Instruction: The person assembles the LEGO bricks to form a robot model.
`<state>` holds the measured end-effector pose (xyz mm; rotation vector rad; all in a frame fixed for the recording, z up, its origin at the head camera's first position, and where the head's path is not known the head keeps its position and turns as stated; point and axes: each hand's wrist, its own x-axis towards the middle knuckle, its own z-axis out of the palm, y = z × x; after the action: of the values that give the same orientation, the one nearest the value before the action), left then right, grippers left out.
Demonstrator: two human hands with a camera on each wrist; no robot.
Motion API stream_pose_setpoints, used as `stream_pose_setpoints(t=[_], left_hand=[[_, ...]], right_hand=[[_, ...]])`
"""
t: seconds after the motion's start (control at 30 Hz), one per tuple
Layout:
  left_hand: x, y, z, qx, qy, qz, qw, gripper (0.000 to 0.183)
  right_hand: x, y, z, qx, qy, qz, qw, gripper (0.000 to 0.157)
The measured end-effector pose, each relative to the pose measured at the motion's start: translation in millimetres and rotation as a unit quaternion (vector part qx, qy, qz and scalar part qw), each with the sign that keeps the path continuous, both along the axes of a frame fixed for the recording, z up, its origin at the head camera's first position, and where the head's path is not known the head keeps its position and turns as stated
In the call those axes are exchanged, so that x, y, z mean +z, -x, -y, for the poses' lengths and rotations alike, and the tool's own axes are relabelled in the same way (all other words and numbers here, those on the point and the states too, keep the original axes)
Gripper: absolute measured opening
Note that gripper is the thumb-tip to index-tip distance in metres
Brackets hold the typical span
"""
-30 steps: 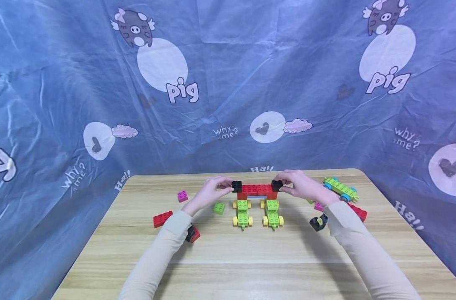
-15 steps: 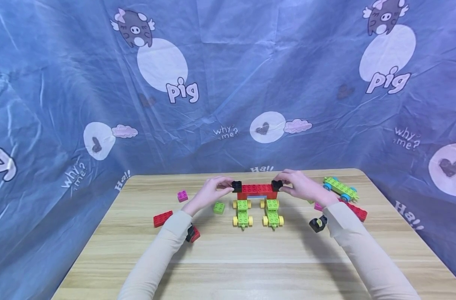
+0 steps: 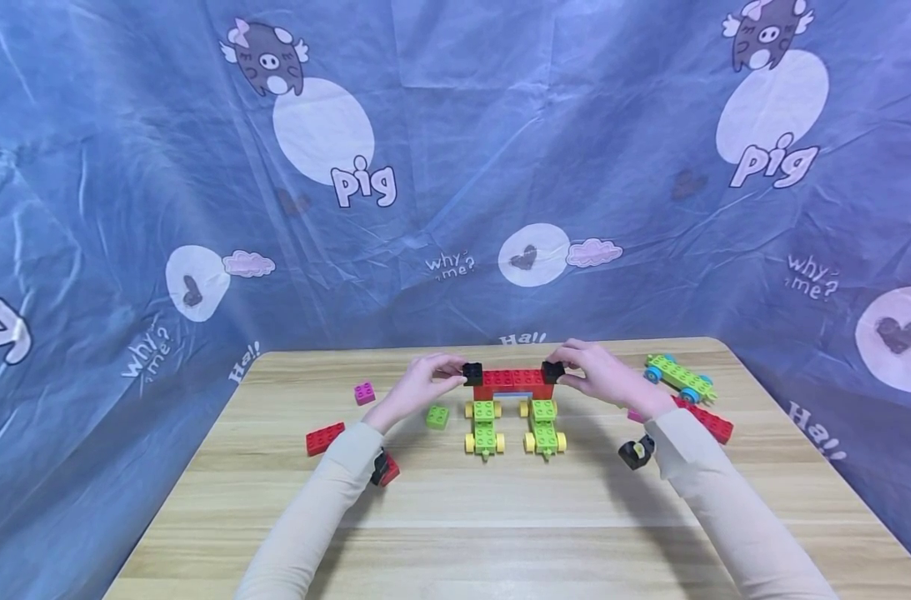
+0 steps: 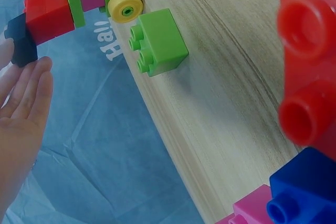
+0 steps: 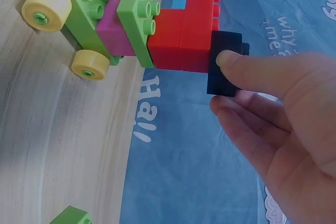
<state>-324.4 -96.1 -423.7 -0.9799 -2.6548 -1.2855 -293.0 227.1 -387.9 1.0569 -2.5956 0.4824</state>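
Red bricks (image 3: 513,382) form a crossbar standing above two green wheeled bases, the left one (image 3: 484,439) and the right one (image 3: 545,439), both with yellow wheels. My left hand (image 3: 423,385) holds a black brick (image 3: 473,373) at the bar's left end, fingers and thumb on either side of it. At the other end my right hand (image 3: 607,379) pinches a second black brick (image 5: 224,64) between thumb and fingers, against the red brick's end. A magenta brick (image 5: 116,27) sits between green pieces under the bar in the right wrist view. A blue piece (image 3: 513,394) shows below the red.
Left on the wooden table (image 3: 455,533) lie a magenta brick (image 3: 364,392), a green brick (image 3: 437,416) and a red brick (image 3: 325,438). Right are a green base with blue wheels (image 3: 680,377) and a red brick (image 3: 710,421). A blue brick (image 4: 310,187) shows in the left wrist view.
My right forearm has shifted very slightly, and more of the red brick beside it shows. Both hands stay on the black bricks, and the built piece looks unchanged.
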Motion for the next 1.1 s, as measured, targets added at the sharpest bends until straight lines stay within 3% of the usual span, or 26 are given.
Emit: stream_pose_setpoints(t=[0.9,1.1], left_hand=[[2.4,-3.8,1.7,0.005,0.022,-0.006,0.9997,0.037],[4.5,-2.6,3.9,0.002,0.023,0.009,0.9997,0.039]], right_hand=[[-3.7,-2.3,-1.7,-0.003,0.014,0.005,1.000,0.029],[-4.9,-1.8,-1.7,-0.007,0.017,0.007,1.000,0.030]])
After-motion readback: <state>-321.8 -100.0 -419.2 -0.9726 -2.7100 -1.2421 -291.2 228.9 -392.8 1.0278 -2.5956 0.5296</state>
